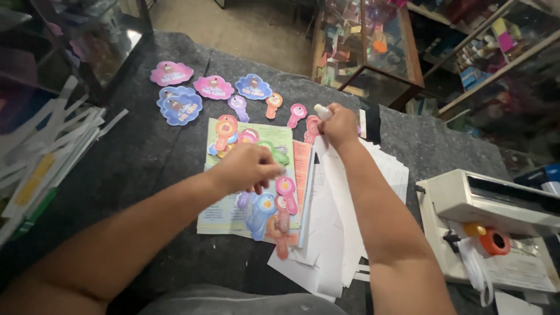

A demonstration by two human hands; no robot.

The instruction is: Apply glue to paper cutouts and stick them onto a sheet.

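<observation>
Hands over sticker sheet, glue stick up.

Left hand, fingers curled, pinches at paddle-shaped cutouts on the printed sheet, frame centre; whether it grips one I cannot tell. Right hand clenched round a white glue stick, above the white paper stack. Risk: a forearm drags loose cutouts off the grey surface; glue smears the cloud-shaped cutouts upper left.

Cloud-shaped pink and blue labels (far edge), key-shaped tags beside
</observation>
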